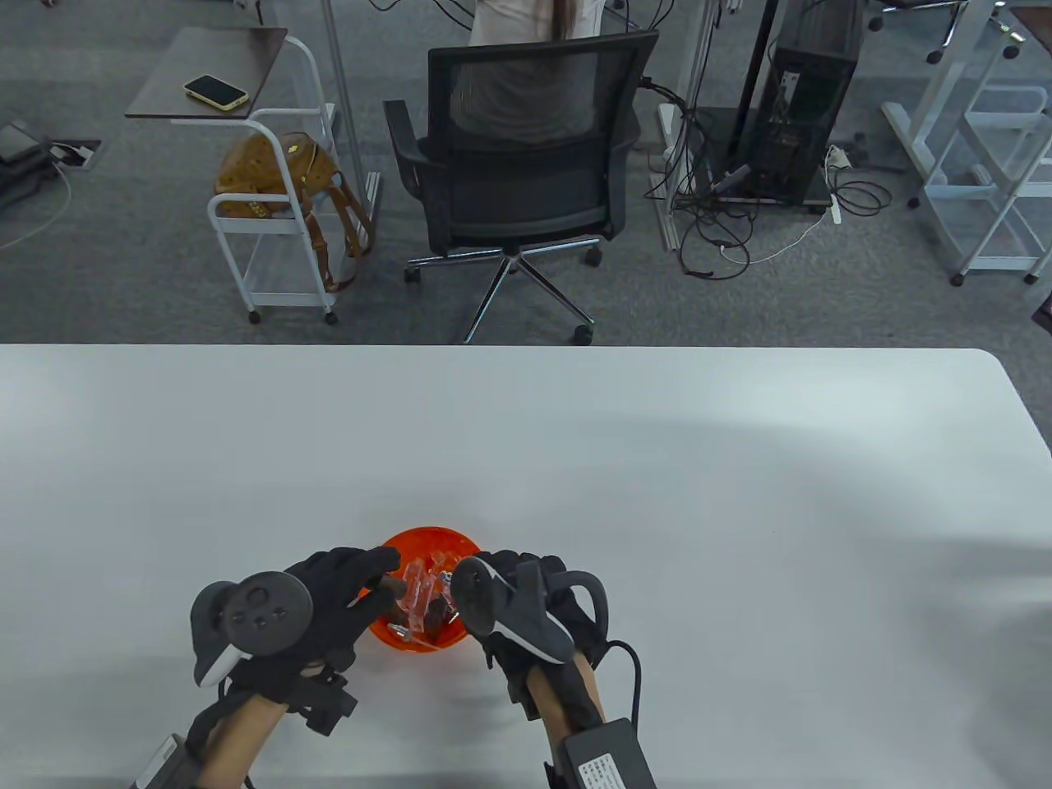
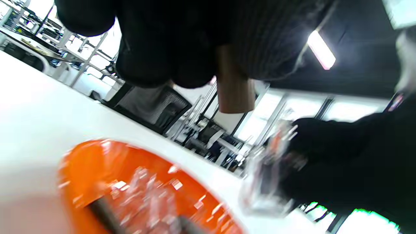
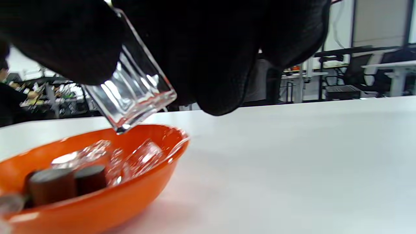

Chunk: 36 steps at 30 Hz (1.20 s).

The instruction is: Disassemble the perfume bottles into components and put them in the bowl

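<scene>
Two hands in black sensor gloves work over an orange bowl [image 1: 427, 544] that sits on a white surface [image 1: 657, 493], near its front edge.

The left hand [image 1: 329, 608] reaches in over the bowl's left side. Its fingers are curled around a brown cylindrical cap [image 2: 234, 87], which pokes out from under the fingertips above the bowl.

The right hand [image 1: 534, 600] hovers at the bowl's right side. Its fingers pinch a clear square glass bottle [image 3: 136, 87], held tilted with one corner pointing down just above the bowl's rim. In the left wrist view the same bottle appears blurred in that hand, beside the bowl.

Inside the bowl lie several clear glass pieces [image 3: 143, 159] and two dark brown caps [image 3: 65, 185], side by side toward the bowl's near side. Small metal parts also lie in the bowl, too small to tell apart.

Beyond the surface, behind the bowl, a black mesh office chair [image 1: 518, 156] stands on grey carpet. To the chair's left, a white cart carries a tan bag [image 1: 279, 177].
</scene>
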Motion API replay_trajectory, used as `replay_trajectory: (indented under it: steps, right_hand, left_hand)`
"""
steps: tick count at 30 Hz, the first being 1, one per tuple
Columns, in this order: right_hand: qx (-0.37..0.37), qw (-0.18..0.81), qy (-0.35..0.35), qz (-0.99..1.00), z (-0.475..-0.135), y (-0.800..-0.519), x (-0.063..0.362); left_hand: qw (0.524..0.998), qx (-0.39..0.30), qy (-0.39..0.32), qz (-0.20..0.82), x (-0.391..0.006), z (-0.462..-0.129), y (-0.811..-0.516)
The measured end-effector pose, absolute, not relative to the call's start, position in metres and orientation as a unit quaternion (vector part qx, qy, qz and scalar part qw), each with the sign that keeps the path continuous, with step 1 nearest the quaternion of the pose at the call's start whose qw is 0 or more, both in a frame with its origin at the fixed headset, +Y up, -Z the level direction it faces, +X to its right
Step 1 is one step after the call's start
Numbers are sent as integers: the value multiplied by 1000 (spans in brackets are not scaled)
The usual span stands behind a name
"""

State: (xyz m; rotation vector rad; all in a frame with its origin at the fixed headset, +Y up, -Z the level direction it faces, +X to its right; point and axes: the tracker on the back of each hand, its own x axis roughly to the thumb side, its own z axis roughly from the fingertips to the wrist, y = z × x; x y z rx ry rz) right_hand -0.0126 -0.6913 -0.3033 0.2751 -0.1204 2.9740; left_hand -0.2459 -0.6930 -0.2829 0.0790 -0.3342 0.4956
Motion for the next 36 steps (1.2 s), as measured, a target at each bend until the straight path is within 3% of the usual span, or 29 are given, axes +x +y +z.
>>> replay_trajectory:
  steps: [6, 13, 16, 19, 23, 29, 33, 36]
  right_hand:
    - [74, 141, -39, 986, -306, -686, 1]
    - [86, 123, -38, 988, -303, -688, -6]
    - [91, 128, -26, 987, -303, -691, -10]
    - [100, 127, -10, 987, -303, -694, -17]
    - [132, 133, 3, 982, -298, -696, -34]
    - [154, 158, -16, 975, -290, -688, -44]
    - [159, 217, -14, 963, -290, -684, -42]
    - [161, 198, -19, 967, -289, -684, -43]
  left_hand:
    - [978, -20, -196, 74, -221, -289, -718]
    - [981, -36, -184, 50, -219, -292, -722]
    - [982, -34, -174, 63, -226, -292, -719]
    - [977, 17, -174, 121, -233, -288, -708]
    - [945, 65, -243, 209, -230, -278, -693]
    - [947, 123, -228, 189, -228, -272, -684]
    - [945, 115, -196, 236, -235, -275, -687]
    - [944, 61, -212, 245, -238, -277, -688]
